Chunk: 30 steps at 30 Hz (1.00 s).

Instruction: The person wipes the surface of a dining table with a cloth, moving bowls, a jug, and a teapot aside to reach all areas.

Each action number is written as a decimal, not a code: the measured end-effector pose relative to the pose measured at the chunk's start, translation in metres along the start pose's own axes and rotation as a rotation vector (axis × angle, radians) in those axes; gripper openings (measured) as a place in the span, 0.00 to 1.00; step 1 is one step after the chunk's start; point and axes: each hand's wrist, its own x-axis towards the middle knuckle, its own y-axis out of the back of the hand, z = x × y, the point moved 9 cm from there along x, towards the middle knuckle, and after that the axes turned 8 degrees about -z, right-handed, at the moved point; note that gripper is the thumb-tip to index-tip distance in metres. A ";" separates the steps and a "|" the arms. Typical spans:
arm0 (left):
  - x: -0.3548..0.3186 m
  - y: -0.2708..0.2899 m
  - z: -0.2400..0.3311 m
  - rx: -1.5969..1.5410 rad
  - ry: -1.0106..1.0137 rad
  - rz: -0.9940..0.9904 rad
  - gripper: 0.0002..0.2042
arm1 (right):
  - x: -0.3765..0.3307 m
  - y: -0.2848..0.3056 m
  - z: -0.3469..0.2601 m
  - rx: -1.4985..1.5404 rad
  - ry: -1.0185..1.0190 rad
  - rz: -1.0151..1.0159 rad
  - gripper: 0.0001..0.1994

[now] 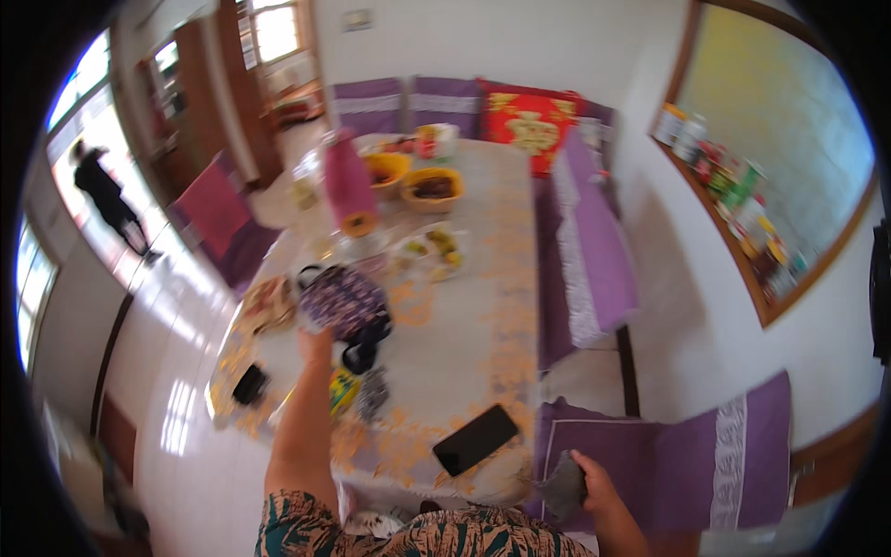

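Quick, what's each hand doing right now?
Left hand: closed on the purple patterned fabric bag on the table.
Right hand: closed on a crumpled grey cloth.

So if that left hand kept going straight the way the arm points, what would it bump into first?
The left hand already meets the purple patterned bag. Beyond it, probably the glass dish and pink bottle, though blur and depth leave that uncertain.

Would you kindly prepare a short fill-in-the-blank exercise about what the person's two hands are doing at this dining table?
1. The left hand holds a purple patterned fabric pouch over the ____.
2. The right hand grips a small ____ cloth.
3. The flat black rectangular phone lies on the tabletop between the two ____.

Missing words: table; grey; hands
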 end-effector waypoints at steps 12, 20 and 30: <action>0.011 -0.073 -0.004 -0.972 0.558 -0.382 0.16 | 0.016 -0.051 -0.014 -0.905 0.117 -0.050 0.19; -0.026 -0.035 0.065 -1.232 0.457 -0.363 0.07 | 0.069 -0.084 -0.027 -1.480 0.382 0.247 0.27; -0.136 0.038 0.143 -1.538 0.103 -0.605 0.14 | 0.083 -0.094 -0.026 -1.541 0.301 0.227 0.28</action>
